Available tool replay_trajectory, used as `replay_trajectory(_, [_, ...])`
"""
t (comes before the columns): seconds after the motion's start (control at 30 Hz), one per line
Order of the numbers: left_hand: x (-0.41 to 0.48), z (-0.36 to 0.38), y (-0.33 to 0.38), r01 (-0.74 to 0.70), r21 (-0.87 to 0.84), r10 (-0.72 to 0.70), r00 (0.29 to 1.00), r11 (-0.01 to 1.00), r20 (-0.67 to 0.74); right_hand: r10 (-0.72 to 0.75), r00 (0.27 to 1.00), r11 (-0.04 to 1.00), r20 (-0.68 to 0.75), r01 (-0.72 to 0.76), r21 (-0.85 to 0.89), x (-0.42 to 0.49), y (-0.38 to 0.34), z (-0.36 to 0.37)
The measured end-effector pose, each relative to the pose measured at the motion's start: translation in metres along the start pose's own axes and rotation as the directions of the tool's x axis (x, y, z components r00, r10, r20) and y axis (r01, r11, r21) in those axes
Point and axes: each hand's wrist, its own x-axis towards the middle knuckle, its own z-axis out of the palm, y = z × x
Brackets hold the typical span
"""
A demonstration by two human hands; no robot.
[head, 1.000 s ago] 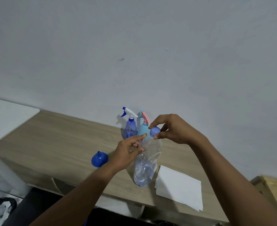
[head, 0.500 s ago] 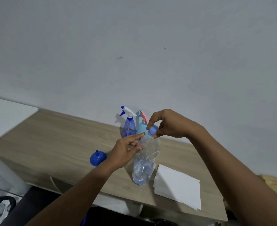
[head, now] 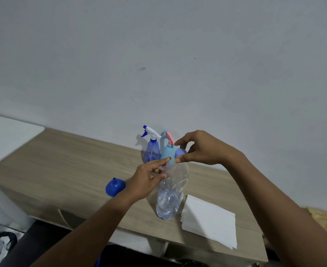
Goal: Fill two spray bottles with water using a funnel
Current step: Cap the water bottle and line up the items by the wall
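Pinching cap (head: 180, 152), R hand (head: 203, 149), L hand (head: 145, 182) holding bottle (head: 170, 199)

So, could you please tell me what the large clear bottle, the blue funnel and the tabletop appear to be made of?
The large clear bottle looks like thin transparent plastic: it is see-through, with dented, crinkled walls. The blue funnel seems to be smooth moulded plastic, evenly coloured and slightly glossy. The tabletop looks like matt wood-grain laminate or wood; which one cannot be told.

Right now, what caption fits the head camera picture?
Right hand pinches the blue cap of a clear water bottle; left hand holds its neck.
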Motion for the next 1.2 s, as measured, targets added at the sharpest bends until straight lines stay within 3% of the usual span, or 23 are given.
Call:
replay_trajectory(0.1, [0.0, 0.001, -0.001, -0.014, 0.004, 0.014, 1.0, 1.0, -0.005, 0.021, 1.0, 1.0, -0.022, -0.021, 0.011, -0.004, 0.003, 0.001])
replay_trajectory(0.43, [0.001, 0.001, 0.0, 0.001, -0.004, -0.001, 1.0, 1.0, 0.006, -0.126, 0.992, 0.99, 0.002, 0.126, 0.07, -0.006, 0.012, 0.008])
replay_trajectory(0.6, [0.0, 0.0, 0.0, -0.008, 0.01, 0.008, 1.0, 1.0, 0.0, -0.041, 0.997, 0.991, -0.061, 0.049, 0.122, -0.006, 0.012, 0.014])
replay_trajectory(0.8, [0.0, 0.001, -0.003, -0.009, 0.047, 0.01, 1.0, 0.999, -0.028, 0.066, 0.97, 0.987, -0.232, -0.029, 0.157, -0.004, 0.014, 0.034])
replay_trajectory(0.9, [0.001, 0.001, -0.003, -0.007, 0.045, 0.008, 1.0, 0.999, -0.029, 0.092, 0.942, 0.971, -0.322, -0.013, 0.239, -0.011, 0.017, 0.046])
replay_trajectory(1.07, [0.003, 0.004, -0.003, 0.002, 0.032, -0.002, 1.0, 1.0, -0.016, 0.053, 0.961, 0.933, -0.27, 0.049, 0.357, -0.019, 0.023, 0.055])
replay_trajectory(1.2, [0.003, 0.007, -0.006, 0.005, 0.071, -0.002, 0.999, 0.997, -0.046, 0.153, 0.902, 0.873, -0.404, 0.069, 0.483, -0.015, 0.017, 0.07])
